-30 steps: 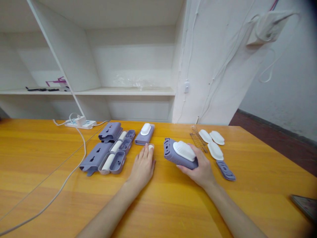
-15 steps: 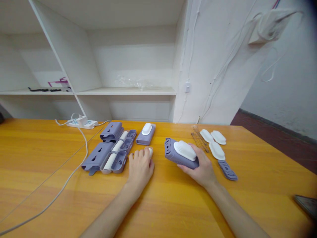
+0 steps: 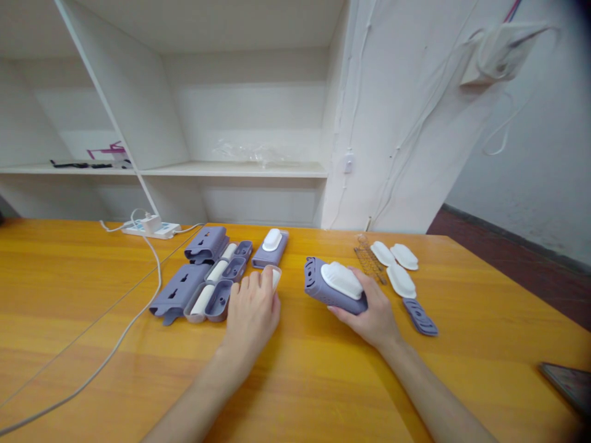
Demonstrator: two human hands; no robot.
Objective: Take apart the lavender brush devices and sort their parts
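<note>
My right hand [image 3: 373, 314] grips a purple housing with a white oval cap [image 3: 333, 287], held just above the wooden table [image 3: 323, 381]. My left hand [image 3: 252, 311] lies on the table with its fingers curled over a small white part [image 3: 276, 277], which is mostly hidden under them. Just left of that hand lie open purple cases with white rollers [image 3: 210, 289]. Another closed purple unit with a white cap [image 3: 271, 247] rests farther back.
White oval caps [image 3: 401, 271], a wire mesh piece [image 3: 369, 255] and a purple slotted strip [image 3: 419, 316] lie right of my right hand. A power strip [image 3: 150, 229] with a white cable [image 3: 115, 335] sits at the back left. A dark flat object [image 3: 567, 381] lies at the right edge. White shelves stand behind.
My left hand has slid left and slightly toward me, dragging the small white part along the table. My right hand and the purple housing have stayed nearly still.
</note>
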